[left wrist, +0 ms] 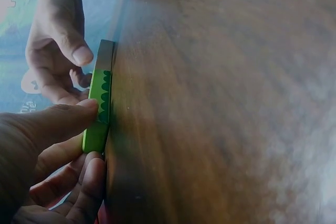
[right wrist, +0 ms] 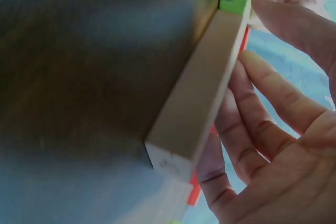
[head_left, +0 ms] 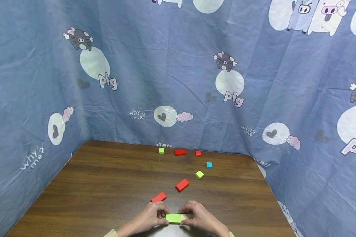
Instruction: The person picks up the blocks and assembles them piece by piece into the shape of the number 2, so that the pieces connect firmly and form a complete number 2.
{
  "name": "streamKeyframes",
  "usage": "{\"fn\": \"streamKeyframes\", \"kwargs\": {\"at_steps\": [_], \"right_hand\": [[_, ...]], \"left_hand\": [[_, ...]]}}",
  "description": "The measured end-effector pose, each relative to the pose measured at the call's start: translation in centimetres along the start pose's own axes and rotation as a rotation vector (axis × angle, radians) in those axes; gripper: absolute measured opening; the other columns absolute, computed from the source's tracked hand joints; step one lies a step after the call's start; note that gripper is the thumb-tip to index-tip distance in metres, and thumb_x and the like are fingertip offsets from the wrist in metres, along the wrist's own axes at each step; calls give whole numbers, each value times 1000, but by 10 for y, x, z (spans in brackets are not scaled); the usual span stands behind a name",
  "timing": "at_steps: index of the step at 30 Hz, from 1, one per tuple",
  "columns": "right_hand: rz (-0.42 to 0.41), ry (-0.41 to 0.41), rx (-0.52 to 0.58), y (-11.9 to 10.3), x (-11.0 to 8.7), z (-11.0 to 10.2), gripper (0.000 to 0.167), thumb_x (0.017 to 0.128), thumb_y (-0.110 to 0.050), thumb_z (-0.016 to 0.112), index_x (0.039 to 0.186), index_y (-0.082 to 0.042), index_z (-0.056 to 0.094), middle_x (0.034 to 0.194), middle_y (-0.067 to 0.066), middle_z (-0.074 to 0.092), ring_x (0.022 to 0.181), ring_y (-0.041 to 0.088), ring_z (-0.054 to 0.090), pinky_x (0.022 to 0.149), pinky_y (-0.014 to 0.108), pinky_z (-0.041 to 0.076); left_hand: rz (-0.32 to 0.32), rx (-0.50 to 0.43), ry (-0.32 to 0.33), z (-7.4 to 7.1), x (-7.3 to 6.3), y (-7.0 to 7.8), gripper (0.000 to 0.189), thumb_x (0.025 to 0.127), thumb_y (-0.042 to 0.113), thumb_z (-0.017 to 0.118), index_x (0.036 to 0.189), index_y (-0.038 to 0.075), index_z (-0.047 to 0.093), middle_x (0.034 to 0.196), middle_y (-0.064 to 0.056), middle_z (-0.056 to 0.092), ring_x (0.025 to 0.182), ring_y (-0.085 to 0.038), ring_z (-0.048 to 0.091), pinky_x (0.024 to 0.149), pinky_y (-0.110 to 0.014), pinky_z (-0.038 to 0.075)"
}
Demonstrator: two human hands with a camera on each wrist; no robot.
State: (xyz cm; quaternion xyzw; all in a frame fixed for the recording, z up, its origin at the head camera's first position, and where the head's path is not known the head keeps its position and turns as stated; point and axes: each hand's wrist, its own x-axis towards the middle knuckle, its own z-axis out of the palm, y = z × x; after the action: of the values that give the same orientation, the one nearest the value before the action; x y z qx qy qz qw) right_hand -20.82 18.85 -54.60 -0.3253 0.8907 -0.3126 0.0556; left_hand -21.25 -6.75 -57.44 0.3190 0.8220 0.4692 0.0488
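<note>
In front of me on the table lies a bright green block, its side marked with dark green scallops in the left wrist view. My left hand pinches it between thumb and fingers. End to end with it is a plain wooden block, partly covered by my right hand in the head view. My right hand is around the joint between the two blocks, thumb on the near side and fingers loosely bent on the far side. In the left wrist view, its thumb appears slightly apart from the blocks.
A red block lies just beyond my left hand, and another red block farther out. Beyond them are a lime block, a blue block, a small red block, a longer red block and a green block. A blue patterned curtain surrounds the table.
</note>
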Motion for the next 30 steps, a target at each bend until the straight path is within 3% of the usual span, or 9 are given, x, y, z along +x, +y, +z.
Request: {"fn": "streamKeyframes", "kwargs": {"at_steps": [5, 12, 15, 23, 30], "right_hand": [[-10, -7, 21, 0, 3, 8, 26, 80, -34, 77, 102, -21, 70, 96, -14, 64, 89, -3, 54, 77, 18, 44], [-5, 29, 19, -1, 4, 12, 26, 78, -32, 79, 100, -21, 71, 93, -14, 64, 86, -2, 54, 74, 17, 43], [8, 23, 29, -2, 5, 11, 26, 77, -30, 80, 99, -21, 71, 93, -13, 65, 85, -2, 54, 74, 18, 44], [35, 22, 40, -6, 6, 10, 26, 76, -28, 81, 97, -20, 71, 92, -13, 64, 82, -4, 52, 72, 16, 43], [2, 49, 14, -5, 4, 12, 24, 75, -27, 81, 96, -20, 71, 90, -13, 63, 80, -5, 50, 71, 15, 41]], "left_hand": [[-12, 0, -9, 0, 0, -1, 23, 75, 23, 81, 93, 11, 72, 81, 8, 62, 72, 4, 55, 63, -17, 48], [35, 29, 0, -1, 1, 1, 22, 76, 21, 81, 92, 10, 72, 80, 5, 63, 71, 3, 55, 62, -17, 48], [15, 38, -24, -3, 2, 4, 22, 76, 20, 80, 93, 9, 72, 79, 6, 64, 71, 3, 55, 63, -17, 47], [-41, 53, -126, -15, 9, 21, 23, 75, 18, 81, 93, 5, 71, 78, 5, 68, 70, 4, 58, 63, -17, 49], [-53, 35, -92, -34, 20, 29, 25, 78, 14, 79, 98, 0, 72, 86, -6, 73, 73, 3, 63, 66, -19, 51]]}}
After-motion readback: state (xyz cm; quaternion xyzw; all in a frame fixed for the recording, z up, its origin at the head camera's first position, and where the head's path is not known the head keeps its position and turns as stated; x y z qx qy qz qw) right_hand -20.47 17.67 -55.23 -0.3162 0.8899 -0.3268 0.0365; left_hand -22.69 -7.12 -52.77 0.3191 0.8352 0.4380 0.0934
